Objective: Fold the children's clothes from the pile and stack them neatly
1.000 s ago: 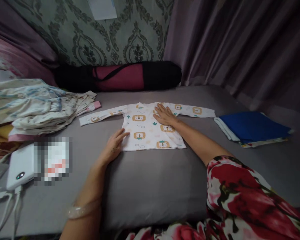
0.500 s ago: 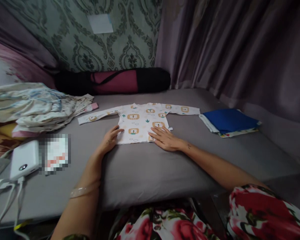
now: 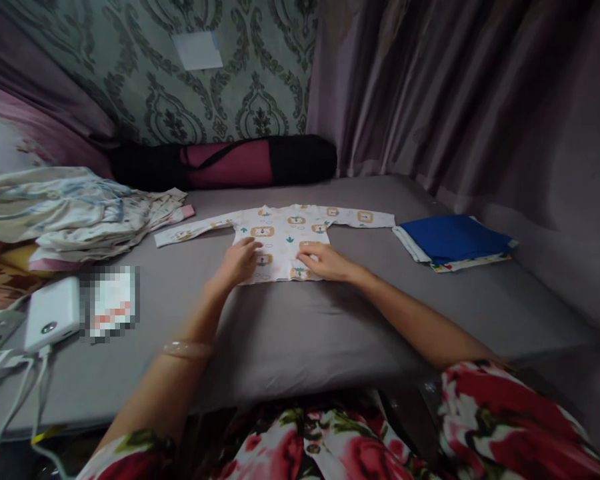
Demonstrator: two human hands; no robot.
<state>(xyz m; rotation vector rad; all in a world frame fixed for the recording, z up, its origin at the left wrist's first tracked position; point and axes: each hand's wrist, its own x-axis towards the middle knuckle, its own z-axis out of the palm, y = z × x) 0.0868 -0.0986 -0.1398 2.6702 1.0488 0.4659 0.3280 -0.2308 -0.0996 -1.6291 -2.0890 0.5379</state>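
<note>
A small white long-sleeved shirt [image 3: 283, 230] with orange lion faces and green leaves lies flat on the grey sheet [image 3: 300, 333], both sleeves spread sideways. Over its lower left part is my left hand [image 3: 241, 260], fingers curled and slightly blurred; whether they grip cloth is unclear. My right hand [image 3: 325, 260] is at the lower right part of the shirt, with thumb and fingers drawn together close to the fabric. What, if anything, is pinched there is too small to make out.
Folded blue and white clothes [image 3: 455, 239] lie at the right. A loose clothes pile [image 3: 80, 207], a white power bank [image 3: 54, 313], cables and a power strip [image 3: 0, 328] occupy the left. Behind the shirt lies a long black and maroon bag [image 3: 230, 162].
Both hands were flatter on the shirt's lower edge; their fingers have now curled in. My left hand has moved right and slightly up over the cloth. The view has shifted slightly.
</note>
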